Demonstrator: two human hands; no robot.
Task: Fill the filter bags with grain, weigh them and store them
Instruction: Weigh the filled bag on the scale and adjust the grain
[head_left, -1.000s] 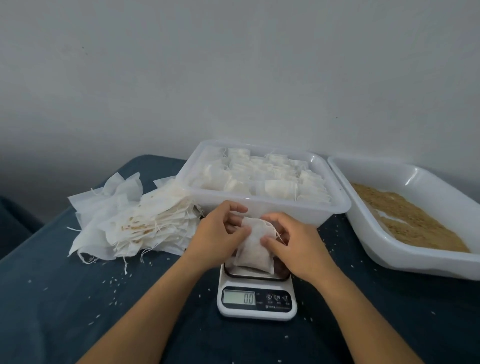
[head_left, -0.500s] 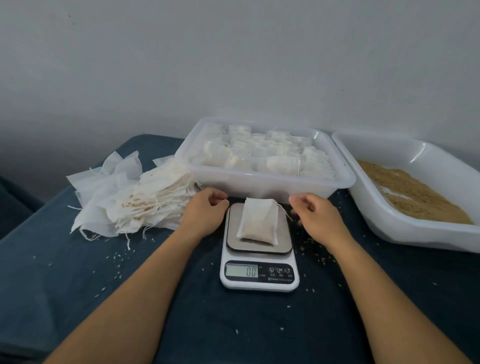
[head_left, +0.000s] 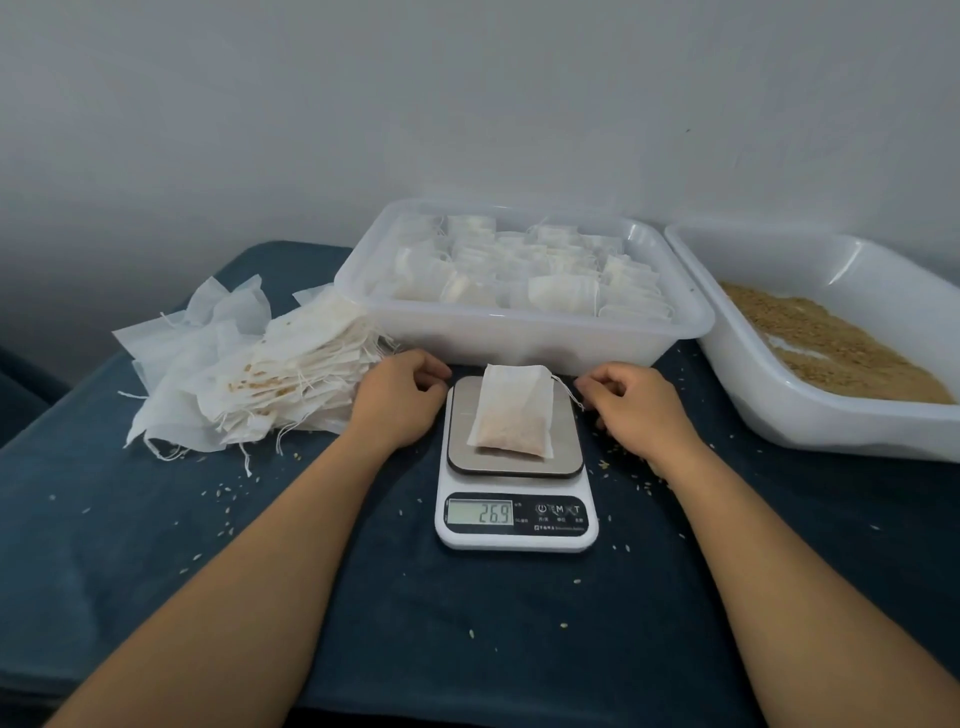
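A filled white filter bag (head_left: 511, 413) lies flat on the steel plate of a small white kitchen scale (head_left: 515, 535), whose display reads 26.9. My left hand (head_left: 399, 396) rests on the cloth just left of the scale, fingers loosely curled, holding nothing. My right hand (head_left: 634, 408) lies the same way just right of the scale, next to the bag's drawstring. Neither hand touches the bag. Behind the scale a clear plastic tub (head_left: 524, 332) holds several filled bags. A white tray (head_left: 810, 415) at the right holds brown grain (head_left: 826, 345).
A heap of empty filter bags (head_left: 249, 369) with loose strings lies at the left on the dark blue cloth (head_left: 130, 545). Stray grains are scattered around the scale and the heap. A grey wall stands close behind the tub and tray.
Both hands set the bag down on the scale, let go and drew apart to its sides. The display went from 0.0 to 26.9.
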